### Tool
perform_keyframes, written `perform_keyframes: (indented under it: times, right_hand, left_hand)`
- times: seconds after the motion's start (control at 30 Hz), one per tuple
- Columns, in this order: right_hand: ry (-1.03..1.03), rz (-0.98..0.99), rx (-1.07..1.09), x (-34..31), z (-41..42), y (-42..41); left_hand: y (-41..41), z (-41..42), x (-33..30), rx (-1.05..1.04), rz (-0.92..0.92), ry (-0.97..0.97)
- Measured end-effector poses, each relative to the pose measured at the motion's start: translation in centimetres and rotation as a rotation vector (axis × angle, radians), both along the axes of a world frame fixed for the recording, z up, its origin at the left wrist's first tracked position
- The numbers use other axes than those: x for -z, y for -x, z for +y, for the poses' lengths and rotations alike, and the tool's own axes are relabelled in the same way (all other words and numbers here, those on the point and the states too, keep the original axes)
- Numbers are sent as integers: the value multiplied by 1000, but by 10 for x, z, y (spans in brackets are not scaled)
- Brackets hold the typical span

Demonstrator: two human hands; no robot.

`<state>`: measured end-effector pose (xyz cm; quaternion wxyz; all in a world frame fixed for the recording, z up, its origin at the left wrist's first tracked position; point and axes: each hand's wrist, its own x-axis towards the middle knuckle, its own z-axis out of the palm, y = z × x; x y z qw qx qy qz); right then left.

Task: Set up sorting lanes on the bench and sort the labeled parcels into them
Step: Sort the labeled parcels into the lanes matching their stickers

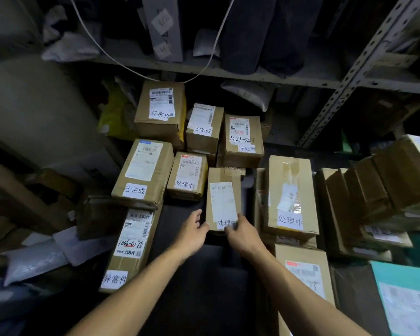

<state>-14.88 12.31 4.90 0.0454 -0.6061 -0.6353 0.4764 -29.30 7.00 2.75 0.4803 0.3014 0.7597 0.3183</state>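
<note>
A person's two hands meet at the near end of a slim cardboard parcel [223,198] lying flat on the dark bench [199,275], its handwritten tag reading 处理中. The left hand [192,232] cups the near-left corner with fingers loosely curled against the box's edge, while the right hand [243,235] lies over the near-right corner, its fingertips [229,229] touching the white tag; whether either hand has the box firmly gripped or is only steadying it cannot be told. The parcel sits between a smaller box [187,175] and a taller one [290,194] that both carry the same 处理中 tag, so it appears to be going into the right lane. Boxes marked 已完成 [143,172] and 异常件 [130,248] line the left side; one marked 待处理 [243,140] stands further back. To finish the placement well, the box probably wants squaring with its neighbours, tag facing up and readable, and nudging clear of the gap beside the taller box so the lanes stay distinct. More unsorted cartons [378,190] are stacked at the right, suggesting the sorting is only partly done.
</note>
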Motion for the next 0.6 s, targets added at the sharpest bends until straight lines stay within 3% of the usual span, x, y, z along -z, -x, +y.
perform_keyframes:
  times: [0.4,0.6]
  right_hand:
    - [121,-109,107,38,36,19]
    - [113,-178,84,38,34,21]
  left_hand:
    - [15,47,39,157,-20,88]
    - [23,45,39,150,60,68]
